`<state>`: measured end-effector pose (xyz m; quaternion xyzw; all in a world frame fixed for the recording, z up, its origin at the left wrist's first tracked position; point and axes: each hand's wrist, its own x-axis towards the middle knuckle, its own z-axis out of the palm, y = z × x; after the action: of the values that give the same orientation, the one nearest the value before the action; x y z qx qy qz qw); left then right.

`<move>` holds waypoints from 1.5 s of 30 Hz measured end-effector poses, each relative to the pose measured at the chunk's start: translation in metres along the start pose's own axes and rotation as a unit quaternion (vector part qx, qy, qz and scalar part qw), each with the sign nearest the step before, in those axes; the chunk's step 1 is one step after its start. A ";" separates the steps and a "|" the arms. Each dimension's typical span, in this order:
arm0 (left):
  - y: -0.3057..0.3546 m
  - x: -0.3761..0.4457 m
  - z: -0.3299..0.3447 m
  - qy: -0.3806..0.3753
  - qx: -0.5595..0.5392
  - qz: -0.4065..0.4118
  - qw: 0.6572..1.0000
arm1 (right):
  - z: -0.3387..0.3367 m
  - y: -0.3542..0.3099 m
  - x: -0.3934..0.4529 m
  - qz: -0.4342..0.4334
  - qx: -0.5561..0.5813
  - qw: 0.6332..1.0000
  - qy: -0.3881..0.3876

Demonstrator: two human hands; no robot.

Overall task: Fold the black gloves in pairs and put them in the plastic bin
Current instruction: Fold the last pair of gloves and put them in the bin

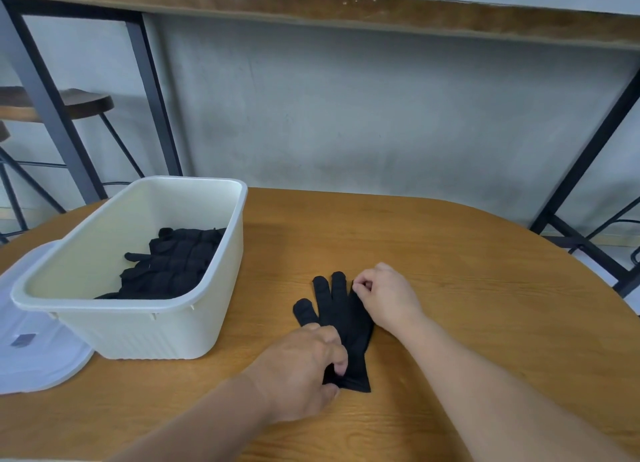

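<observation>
A: Why is the glove (pixel 341 318) held at both ends?

B: The cuff, toward the table's (pixel 450 254) near edge, is pinched by the left hand (pixel 304 368), and the fingertip end by the right hand (pixel 384 297). It is judged that it is being kept flat and straight for folding.

A: How is it described?

B: Thin, black and limp, fingers spread; whether a second glove lies beneath cannot be told. Further left, folded gloves (pixel 176 264) are seen inside the plastic bin (pixel 145 323).

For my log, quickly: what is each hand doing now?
Left hand: pinches the cuff end of the black glove.
Right hand: pinches the same glove at its fingertips.
</observation>
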<state>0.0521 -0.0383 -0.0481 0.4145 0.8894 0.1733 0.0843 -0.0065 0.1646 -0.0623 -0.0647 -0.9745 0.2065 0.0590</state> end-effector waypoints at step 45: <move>0.001 -0.025 0.025 0.159 -0.115 -0.084 0.977 | -0.023 -0.008 -0.124 -0.155 0.062 0.979 -0.121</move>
<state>0.0767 -0.0511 -0.0705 0.2934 0.8972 0.3300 0.0030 0.1175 0.1476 -0.0488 0.1163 -0.9580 0.2609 -0.0243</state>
